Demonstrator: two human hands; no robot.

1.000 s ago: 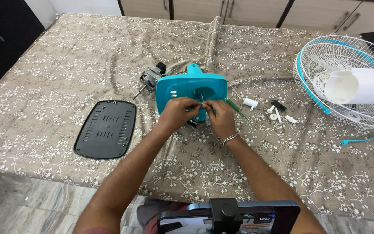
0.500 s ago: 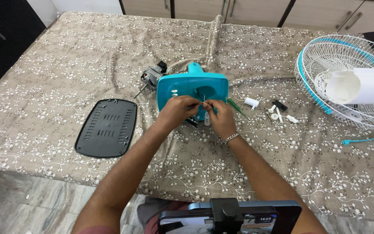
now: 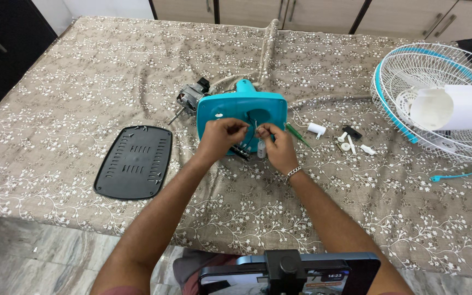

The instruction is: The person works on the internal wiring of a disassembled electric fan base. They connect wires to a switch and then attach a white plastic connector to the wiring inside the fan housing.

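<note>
A teal fan base [image 3: 236, 109] lies upside down on the patterned cloth, its open underside facing me. My left hand [image 3: 220, 137] and my right hand [image 3: 277, 146] meet over its front edge, fingertips pinched on thin wires that come out of the base. A small white cylindrical part [image 3: 261, 148] hangs just below my right fingers. The fan motor [image 3: 190, 98] lies behind the base at its left. A green-handled screwdriver [image 3: 297, 134] rests to the right of my right hand.
A black vented base cover [image 3: 133, 161] lies to the left. Small white and black parts [image 3: 347, 142] are scattered to the right. A white fan guard [image 3: 438, 104] with a white housing on it sits at the far right. A phone on a mount [image 3: 290, 273] is at the bottom edge.
Both hands stay at the front of the teal base. The fingers have shifted slightly on the wires; nothing else has moved.
</note>
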